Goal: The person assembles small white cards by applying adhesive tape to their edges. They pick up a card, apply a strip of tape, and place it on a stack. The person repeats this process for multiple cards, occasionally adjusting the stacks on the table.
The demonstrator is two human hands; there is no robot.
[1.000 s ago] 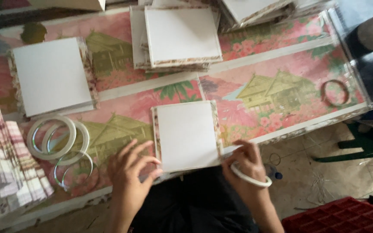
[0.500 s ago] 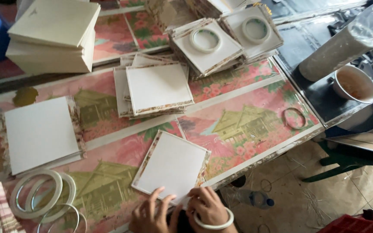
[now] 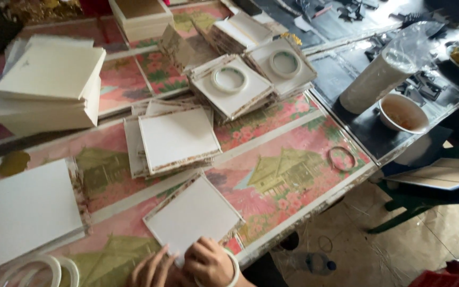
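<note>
I saw both hands, left hand (image 3: 152,268) and right hand (image 3: 208,261), pinching the white square card panel (image 3: 192,215) at its 6 o'clock edge, steadying it flat.

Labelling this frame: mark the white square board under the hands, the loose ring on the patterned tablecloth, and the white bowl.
white square board (image 3: 192,215), head view, centre of its face
loose ring (image 3: 342,158), head view, on its band
white bowl (image 3: 423,114), head view, right rim

Two bare hands, left hand (image 3: 152,271) unadorned, right hand (image 3: 208,263) with a white bangle.
</note>
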